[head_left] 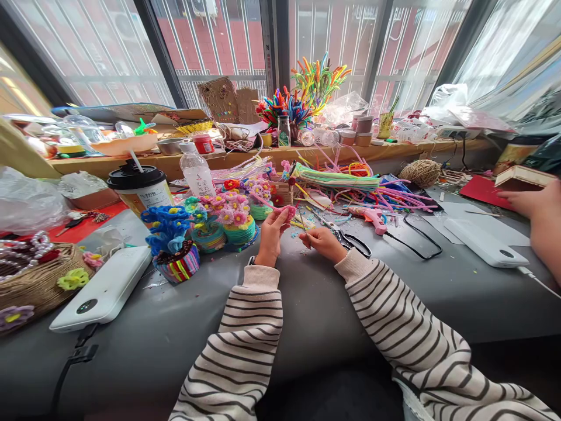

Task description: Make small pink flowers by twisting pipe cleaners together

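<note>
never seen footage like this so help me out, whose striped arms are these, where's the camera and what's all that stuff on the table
There is no machine: a camera worn on a person's head looks down at their own arms in striped sleeves. The left hand pinches a small pink pipe-cleaner flower; the right hand holds its thin stem end. On the grey table lie scissors, a pink glue gun, loose pipe cleaners, finished flower pots and a white power bank. Another person's hand shows at the right edge.

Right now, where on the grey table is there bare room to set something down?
Bare grey table lies between the left power bank and the left hand, and right of the right hand, between the scissors and the right power bank. Behind the hands it is crowded: flower pots, pipe cleaners, glue gun.
</note>
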`<control>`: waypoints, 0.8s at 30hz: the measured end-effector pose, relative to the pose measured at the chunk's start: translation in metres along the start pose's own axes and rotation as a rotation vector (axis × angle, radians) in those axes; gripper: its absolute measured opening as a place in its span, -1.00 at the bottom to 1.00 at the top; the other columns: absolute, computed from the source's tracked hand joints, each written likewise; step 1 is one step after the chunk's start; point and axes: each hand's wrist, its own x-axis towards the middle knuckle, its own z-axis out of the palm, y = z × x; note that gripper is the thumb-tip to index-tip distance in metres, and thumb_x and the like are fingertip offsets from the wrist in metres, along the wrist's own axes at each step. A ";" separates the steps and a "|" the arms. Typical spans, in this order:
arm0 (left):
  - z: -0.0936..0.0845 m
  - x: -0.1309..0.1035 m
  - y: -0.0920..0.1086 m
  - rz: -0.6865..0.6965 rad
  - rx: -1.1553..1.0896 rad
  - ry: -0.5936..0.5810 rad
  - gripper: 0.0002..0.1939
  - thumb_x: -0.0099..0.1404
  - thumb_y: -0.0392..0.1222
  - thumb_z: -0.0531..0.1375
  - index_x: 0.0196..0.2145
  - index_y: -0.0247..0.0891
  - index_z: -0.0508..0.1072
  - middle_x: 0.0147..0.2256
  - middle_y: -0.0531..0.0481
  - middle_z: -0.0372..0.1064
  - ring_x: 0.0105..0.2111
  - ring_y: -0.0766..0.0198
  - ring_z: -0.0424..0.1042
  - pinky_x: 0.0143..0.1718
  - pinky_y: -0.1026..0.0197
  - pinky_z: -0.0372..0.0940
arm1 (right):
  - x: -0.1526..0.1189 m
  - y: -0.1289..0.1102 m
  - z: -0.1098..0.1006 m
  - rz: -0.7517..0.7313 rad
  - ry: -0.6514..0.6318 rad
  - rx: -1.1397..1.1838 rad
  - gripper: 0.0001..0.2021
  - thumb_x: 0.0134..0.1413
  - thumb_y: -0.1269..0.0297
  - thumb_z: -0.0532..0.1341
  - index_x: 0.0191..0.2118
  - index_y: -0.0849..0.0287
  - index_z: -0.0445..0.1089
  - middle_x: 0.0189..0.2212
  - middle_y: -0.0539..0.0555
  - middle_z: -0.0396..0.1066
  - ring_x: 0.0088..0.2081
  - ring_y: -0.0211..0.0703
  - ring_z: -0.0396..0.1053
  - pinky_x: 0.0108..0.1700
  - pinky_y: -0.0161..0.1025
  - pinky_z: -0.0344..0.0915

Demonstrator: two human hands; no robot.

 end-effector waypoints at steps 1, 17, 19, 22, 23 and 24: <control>0.000 0.000 0.000 -0.005 -0.002 -0.031 -0.77 -0.13 -0.15 0.25 -0.44 -0.26 0.41 -0.42 0.06 0.38 -0.47 0.46 0.32 -0.44 0.40 0.18 | 0.000 0.000 0.000 0.003 -0.004 -0.011 -0.38 -0.14 -0.26 -0.21 -0.74 0.22 0.14 -0.74 -0.02 0.15 -0.62 -0.35 0.09 -0.48 -0.36 0.01; 0.003 -0.001 0.000 -0.012 0.003 -0.092 -0.77 -0.15 -0.18 0.26 -0.49 -0.33 0.37 -0.49 0.06 0.36 -0.50 0.45 0.33 -0.36 0.33 0.23 | -0.001 -0.002 -0.001 -0.013 -0.096 -0.067 -0.33 -0.12 -0.26 -0.29 -0.63 0.23 0.23 -0.64 0.03 0.26 -0.54 -0.29 0.20 -0.43 -0.33 0.07; 0.004 -0.001 -0.001 -0.011 -0.008 -0.090 -0.77 -0.16 -0.18 0.26 -0.50 -0.33 0.36 -0.49 0.06 0.36 -0.50 0.45 0.33 -0.36 0.32 0.23 | -0.001 -0.002 0.000 -0.010 -0.074 -0.066 -0.34 -0.13 -0.27 -0.29 -0.66 0.23 0.21 -0.66 0.03 0.25 -0.56 -0.30 0.19 -0.43 -0.33 0.06; 0.004 -0.001 -0.001 -0.009 -0.018 -0.082 -0.76 -0.16 -0.18 0.27 -0.50 -0.32 0.35 -0.49 0.06 0.36 -0.51 0.45 0.33 -0.36 0.31 0.23 | -0.001 -0.001 0.002 -0.014 -0.035 -0.060 -0.36 -0.12 -0.27 -0.26 -0.69 0.21 0.17 -0.71 0.00 0.21 -0.59 -0.32 0.16 -0.44 -0.33 0.05; 0.004 -0.001 -0.001 -0.006 -0.022 -0.080 -0.76 -0.16 -0.18 0.27 -0.49 -0.32 0.35 -0.49 0.06 0.36 -0.51 0.45 0.33 -0.35 0.30 0.23 | 0.000 0.000 0.002 -0.017 -0.023 -0.056 -0.37 -0.12 -0.26 -0.24 -0.71 0.21 0.16 -0.72 -0.01 0.20 -0.59 -0.32 0.15 -0.44 -0.33 0.05; 0.004 -0.001 -0.001 -0.002 -0.029 -0.078 -0.76 -0.16 -0.19 0.27 -0.49 -0.32 0.34 -0.49 0.06 0.36 -0.51 0.44 0.33 -0.35 0.29 0.23 | 0.000 0.000 0.002 -0.019 -0.012 -0.049 -0.38 -0.11 -0.25 -0.23 -0.72 0.21 0.15 -0.73 -0.01 0.19 -0.60 -0.33 0.15 -0.43 -0.34 0.05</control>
